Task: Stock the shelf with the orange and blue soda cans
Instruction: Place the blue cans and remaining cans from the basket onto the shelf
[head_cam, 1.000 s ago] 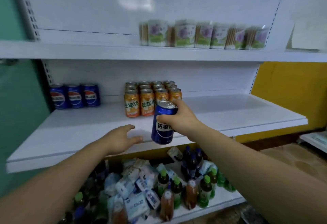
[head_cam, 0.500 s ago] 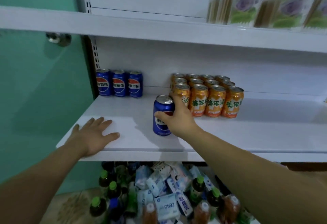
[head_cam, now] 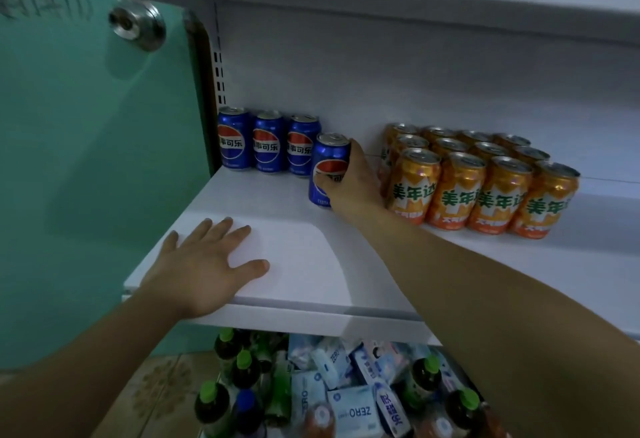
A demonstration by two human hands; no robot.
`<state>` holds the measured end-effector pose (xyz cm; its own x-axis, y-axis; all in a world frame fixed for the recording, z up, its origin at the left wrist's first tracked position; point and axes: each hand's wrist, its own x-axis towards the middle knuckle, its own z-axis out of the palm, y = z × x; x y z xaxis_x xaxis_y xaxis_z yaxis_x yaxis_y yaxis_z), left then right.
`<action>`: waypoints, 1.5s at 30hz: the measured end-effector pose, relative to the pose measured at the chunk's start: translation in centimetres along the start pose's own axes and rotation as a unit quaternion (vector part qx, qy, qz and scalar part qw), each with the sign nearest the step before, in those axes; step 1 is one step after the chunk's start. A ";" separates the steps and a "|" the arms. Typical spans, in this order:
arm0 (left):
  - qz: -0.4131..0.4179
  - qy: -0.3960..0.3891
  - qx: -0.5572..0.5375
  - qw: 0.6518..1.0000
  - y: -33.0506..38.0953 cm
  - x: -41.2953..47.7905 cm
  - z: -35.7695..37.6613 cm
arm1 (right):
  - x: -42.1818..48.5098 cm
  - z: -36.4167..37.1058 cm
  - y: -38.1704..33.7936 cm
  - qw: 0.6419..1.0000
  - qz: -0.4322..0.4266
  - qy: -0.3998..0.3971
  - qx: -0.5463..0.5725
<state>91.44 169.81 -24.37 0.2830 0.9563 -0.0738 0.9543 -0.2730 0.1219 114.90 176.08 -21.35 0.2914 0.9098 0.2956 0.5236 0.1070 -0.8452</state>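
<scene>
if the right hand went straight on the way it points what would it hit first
Most likely the rightmost blue soda can of the back row: the right hand, its grip round a second blue soda can, aims up-left at it. Depth is unclear, so it may just miss it.

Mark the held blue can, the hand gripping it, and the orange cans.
Blue metal soda can point(head_cam: 329, 157), head view: side wall above the fingers.
Right hand point(head_cam: 356, 183), head view: back of hand.
Orange metal soda cans point(head_cam: 457, 192), head view: front-row can's label.
</scene>
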 end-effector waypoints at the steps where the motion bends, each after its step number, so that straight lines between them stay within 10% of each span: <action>1: -0.002 -0.002 -0.002 1.000 0.0 0.0 0.0 | 0.6 0.3 0.4 1.000 -0.002 0.011 -0.002; 30: -0.008 -0.013 -0.023 1.000 0.1 -0.2 -0.4 | 5.2 0.4 0.1 0.991 0.081 -0.002 -0.108; 37: -0.018 -0.043 -0.007 0.999 1.1 -1.3 -1.9 | -6.7 -10.8 -3.9 0.946 0.024 -0.176 -0.272; 45: 0.138 -0.076 -0.081 0.984 15.9 -5.0 -2.6 | -20.4 -28.4 -2.1 0.909 0.154 -0.088 -0.378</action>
<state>104.98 160.91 -19.47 0.5513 0.8186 -0.1612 0.8151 -0.4872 0.3135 130.55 145.91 -12.94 0.4191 0.9073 -0.0347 0.8590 -0.4086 -0.3085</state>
